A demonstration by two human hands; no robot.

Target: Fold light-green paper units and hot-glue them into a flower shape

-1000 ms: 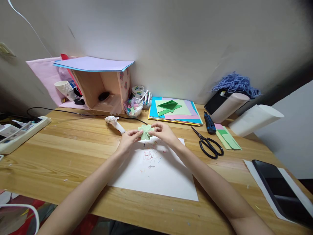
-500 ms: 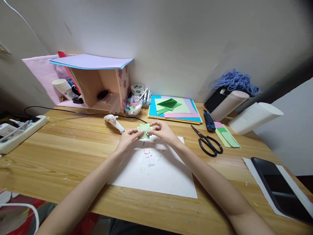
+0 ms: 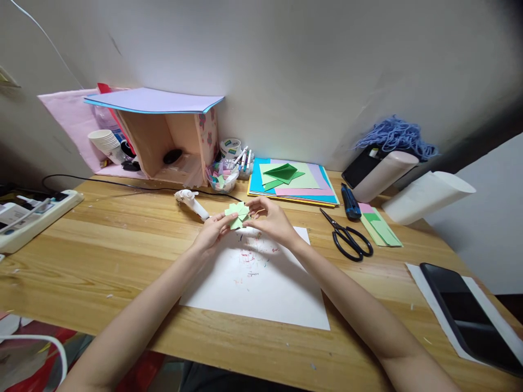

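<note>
A pale green folded-paper flower [image 3: 237, 210] with pointed petals is held above the top of a white paper sheet [image 3: 261, 294]. My left hand [image 3: 214, 230] pinches its left side, thumb on the front and fingers behind. At the flower's right edge, my right hand [image 3: 273, 220] curves with thumb and forefinger apart, a gap showing between them; whether a fingertip touches the petals is hard to tell. Just left of the flower lies a white glue gun [image 3: 192, 204], its end close to my left fingers. Colored marks speckle the white sheet.
Black scissors [image 3: 347, 235], a blue utility knife [image 3: 350, 202] and green paper strips [image 3: 382, 228] lie to the right. Behind are stacked colored papers [image 3: 322, 190], a bowl of scraps [image 3: 223, 182] and a box [image 3: 208, 139]. A phone [image 3: 466, 310] sits front right; a power strip [image 3: 44, 220], left.
The paper flower has shifted slightly left and turned a little in my left hand. My right thumb and forefinger have moved off its front and spread apart at its edge.
</note>
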